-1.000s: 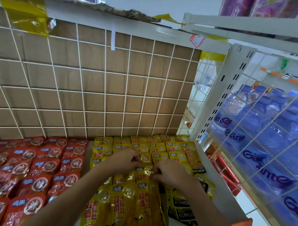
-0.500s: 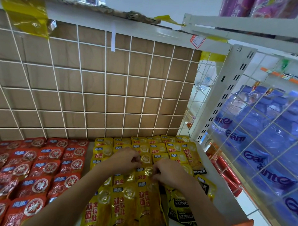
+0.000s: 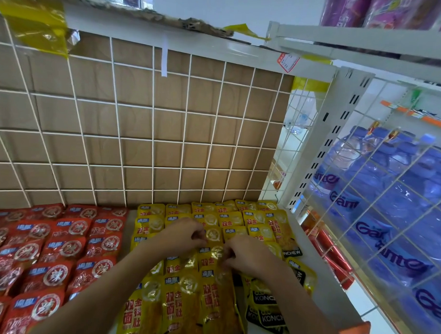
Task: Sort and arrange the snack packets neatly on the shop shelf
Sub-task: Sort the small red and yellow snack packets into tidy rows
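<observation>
Right hand (image 3: 246, 257) pinches a yellow packet (image 3: 208, 261) by its top edge, likely squaring the row; left hand (image 3: 184, 236) curls just beside, grip unclear. Red packets (image 3: 61, 248) sit sorted further left.

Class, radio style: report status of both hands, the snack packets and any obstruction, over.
Left hand curled on yellow packets, grip unclear. Right hand pinching one of them. Red packets sorted alongside. Nothing in the way.
</observation>
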